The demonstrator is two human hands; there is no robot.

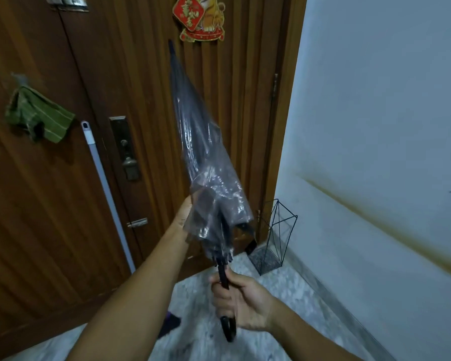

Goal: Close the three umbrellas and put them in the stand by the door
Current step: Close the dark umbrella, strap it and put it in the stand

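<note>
While the clear umbrella (pixel 206 162) stood folded at frame centre, the right hand (pixel 241 302) fisted its stiff handle; the left hand (pixel 184 212) bunched the slippery, floppy canopy, wire stand (pixel 276 238) lower right.

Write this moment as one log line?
umbrella: folded, tip up | right hand: on handle | left hand: gathering canopy | stand: empty

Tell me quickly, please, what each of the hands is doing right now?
Left hand: closed around the folded canopy of the clear umbrella.
Right hand: closed on the umbrella's black handle.
</note>
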